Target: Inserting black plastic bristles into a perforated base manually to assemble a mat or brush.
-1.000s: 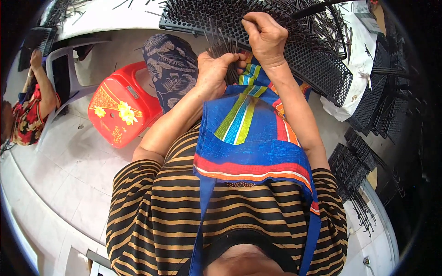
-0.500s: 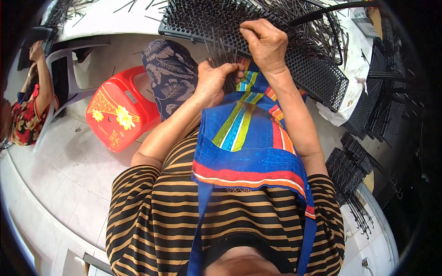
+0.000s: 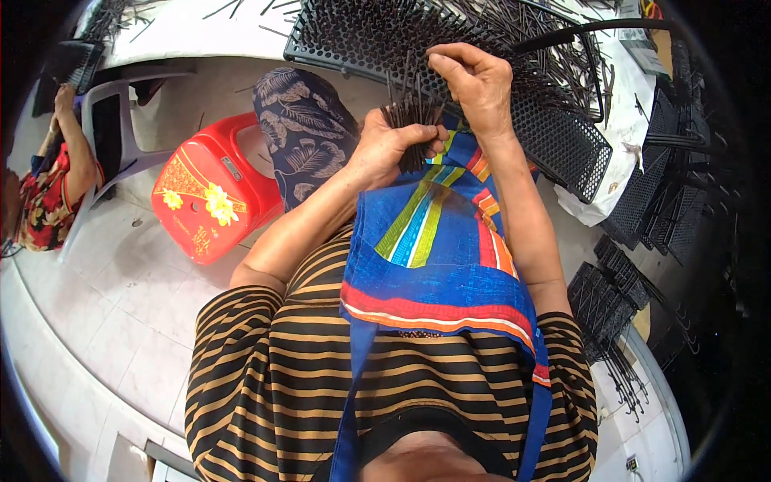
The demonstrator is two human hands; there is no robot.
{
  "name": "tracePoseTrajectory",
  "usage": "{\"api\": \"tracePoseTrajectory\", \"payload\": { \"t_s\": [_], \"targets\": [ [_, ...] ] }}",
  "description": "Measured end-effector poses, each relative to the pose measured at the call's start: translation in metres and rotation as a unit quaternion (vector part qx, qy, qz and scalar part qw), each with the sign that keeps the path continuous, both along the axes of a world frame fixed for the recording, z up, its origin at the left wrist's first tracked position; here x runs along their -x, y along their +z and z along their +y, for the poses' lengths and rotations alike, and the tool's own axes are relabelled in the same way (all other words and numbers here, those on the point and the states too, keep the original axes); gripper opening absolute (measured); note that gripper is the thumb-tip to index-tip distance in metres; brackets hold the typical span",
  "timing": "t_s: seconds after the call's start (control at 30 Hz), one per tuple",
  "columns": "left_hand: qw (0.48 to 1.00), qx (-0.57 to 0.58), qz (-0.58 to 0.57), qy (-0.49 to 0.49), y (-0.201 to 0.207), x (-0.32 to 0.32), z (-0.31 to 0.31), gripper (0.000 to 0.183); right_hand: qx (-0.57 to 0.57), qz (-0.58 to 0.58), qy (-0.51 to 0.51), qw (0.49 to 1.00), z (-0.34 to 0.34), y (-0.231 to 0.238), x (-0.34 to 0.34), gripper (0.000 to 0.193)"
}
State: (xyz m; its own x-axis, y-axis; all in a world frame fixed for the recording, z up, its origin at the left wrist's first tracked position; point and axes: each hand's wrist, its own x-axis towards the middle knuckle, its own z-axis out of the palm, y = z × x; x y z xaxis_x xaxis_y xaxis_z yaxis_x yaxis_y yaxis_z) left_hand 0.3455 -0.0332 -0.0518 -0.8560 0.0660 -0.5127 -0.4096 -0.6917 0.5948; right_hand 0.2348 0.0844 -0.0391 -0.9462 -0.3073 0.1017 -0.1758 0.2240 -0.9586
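Note:
My left hand point(image 3: 384, 149) is closed around a bundle of thin dark sticks point(image 3: 415, 116), which stand up out of the fist over my lap. My right hand point(image 3: 486, 88) is a little farther off to the right, thumb and forefinger pinched together at the near edge of a black perforated tray point(image 3: 562, 140). Anything between those fingertips is too small to make out. Many short dark sticks point(image 3: 361, 36) stand upright in the tray's holes on its left and middle part, while the holes at its right end show bare.
Loose dark sticks point(image 3: 554, 44) lie heaped behind the tray on a white-covered table point(image 3: 193, 36). A red stool point(image 3: 201, 201) stands at my left. Stacked black racks point(image 3: 642, 193) with hooks are at the right. Another person's arm point(image 3: 72, 136) shows at far left.
My left hand and its bundle have shifted slightly right and turned, showing more of the sticks. The right hand has moved slightly right, still pinched. The other person's hand has lowered a little.

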Motion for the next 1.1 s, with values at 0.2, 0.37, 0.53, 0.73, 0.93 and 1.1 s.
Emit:
{"api": "tracePoseTrajectory", "payload": {
  "t_s": [0.2,0.37,0.53,0.73,0.93,1.1],
  "targets": [
    [0.998,-0.032,0.026,-0.050,0.002,-0.004,0.003,0.016,-0.008,-0.168,0.073,0.983,0.011,0.017,0.000,0.018],
    [0.997,-0.031,0.035,-0.059,-0.003,-0.002,0.004,0.015,0.050,-0.169,0.041,0.983,0.012,0.005,-0.010,0.011],
    [0.994,0.017,0.016,-0.109,-0.007,0.001,0.000,0.027,0.157,-0.125,-0.039,0.979,0.011,0.000,-0.012,0.012],
    [0.996,-0.019,0.007,-0.086,-0.014,-0.003,0.001,0.028,0.115,-0.154,-0.004,0.981,0.007,0.001,-0.014,0.012],
    [0.995,0.028,-0.001,-0.100,-0.010,0.000,-0.003,0.024,0.168,-0.081,-0.086,0.979,0.005,-0.004,-0.017,0.011],
    [0.992,0.042,-0.001,-0.122,-0.004,0.007,-0.008,0.023,0.172,-0.058,-0.102,0.978,0.005,-0.006,-0.015,0.011]
  ]
}}
